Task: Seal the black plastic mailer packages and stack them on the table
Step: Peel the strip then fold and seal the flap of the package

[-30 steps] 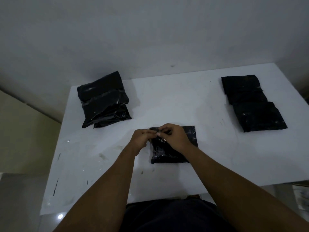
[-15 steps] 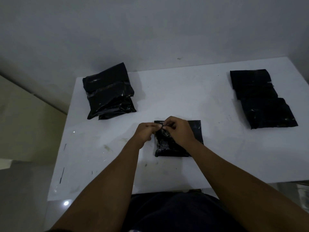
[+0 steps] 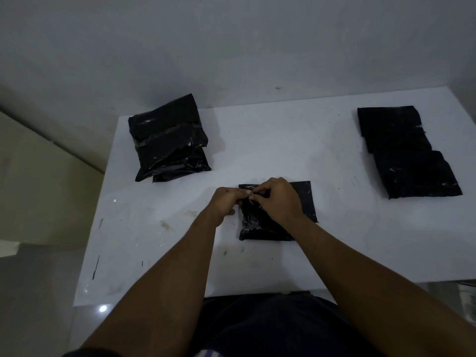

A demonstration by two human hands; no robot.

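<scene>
1. The left hand (image 3: pixel 224 204) and right hand (image 3: pixel 279 199) pinch the far edge of the black bag (image 3: pixel 260 228), which lies on the bench (image 3: pixel 283 140) under the fingers (image 3: pixel 260 191).
2. A stack of bags (image 3: pixel 167 143) sits far left of them, a row of bags (image 3: pixel 407 155) far right.

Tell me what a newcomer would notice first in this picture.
The left hand and right hand meet in the centre, pinching the far edge of a black mailer. A pile of mailers sits far left on the white table; an overlapping row lies far right.
</scene>
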